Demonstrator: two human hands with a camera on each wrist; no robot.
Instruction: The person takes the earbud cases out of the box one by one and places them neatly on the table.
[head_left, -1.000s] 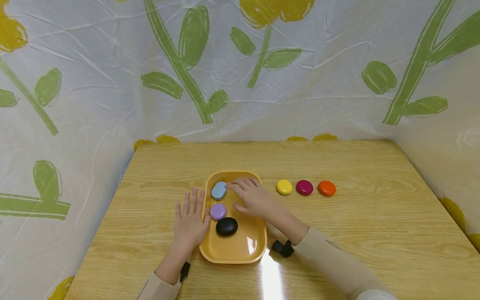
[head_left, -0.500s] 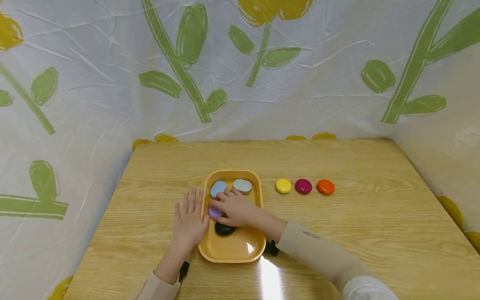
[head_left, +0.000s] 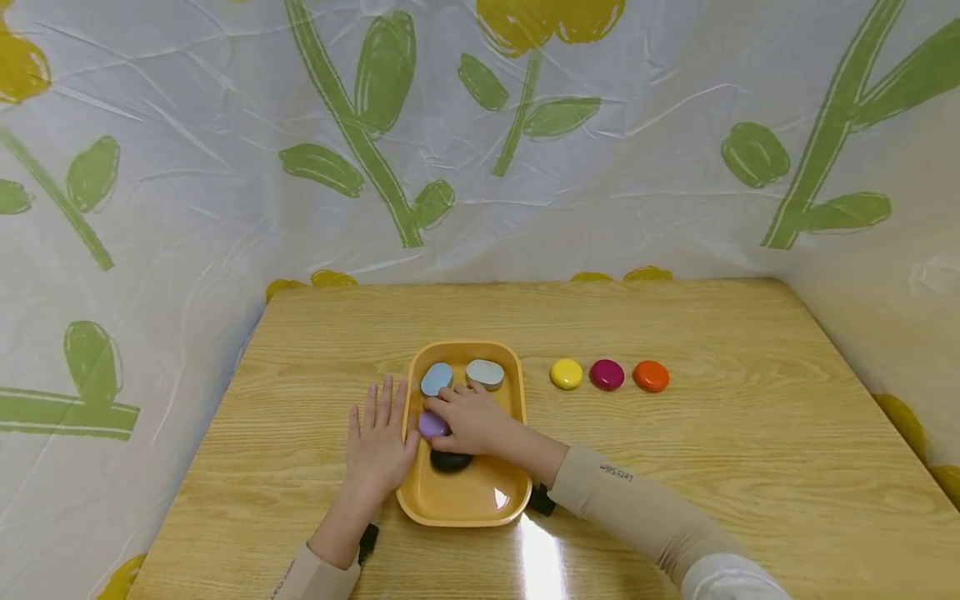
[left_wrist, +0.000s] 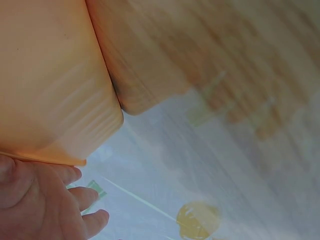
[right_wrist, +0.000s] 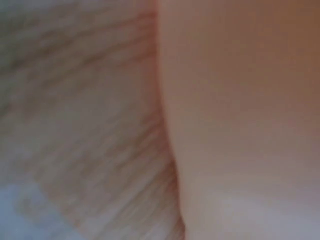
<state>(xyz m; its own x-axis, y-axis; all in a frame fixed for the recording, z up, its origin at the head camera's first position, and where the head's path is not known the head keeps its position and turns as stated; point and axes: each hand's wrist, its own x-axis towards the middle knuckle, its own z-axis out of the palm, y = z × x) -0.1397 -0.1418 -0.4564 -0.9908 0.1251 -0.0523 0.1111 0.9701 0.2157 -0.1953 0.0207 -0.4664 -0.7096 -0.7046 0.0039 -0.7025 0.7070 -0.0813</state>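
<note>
In the head view, my right hand (head_left: 474, 421) is inside the orange-yellow tray (head_left: 480, 518), its fingers and thumb around a purple rounded stone-like piece (head_left: 432, 425). Just below it, a black oval stone (head_left: 451, 462) is partly covered by the thumb side of that hand. A blue oval piece (head_left: 437, 379) and a pale grey oval piece (head_left: 485, 374) lie along the tray's far end. My left hand (head_left: 381, 454) lies with straight fingers along the tray's left wall. From the left wrist, that hand's fingers (left_wrist: 90, 197) show at the tray rim.
Right of the tray, yellow (head_left: 566, 374), magenta (head_left: 607, 375) and orange-red (head_left: 651, 376) round pieces form a row on the wooden table (head_left: 735, 433). Behind the table hangs a flower-printed sheet (head_left: 622, 192). The right wrist view is blurred, with the tray wall (right_wrist: 245, 120) filling its right side.
My right hand has left the grey piece at the tray's far right corner and moved left and nearer to the purple piece. My left hand has stayed at the tray's side.
</note>
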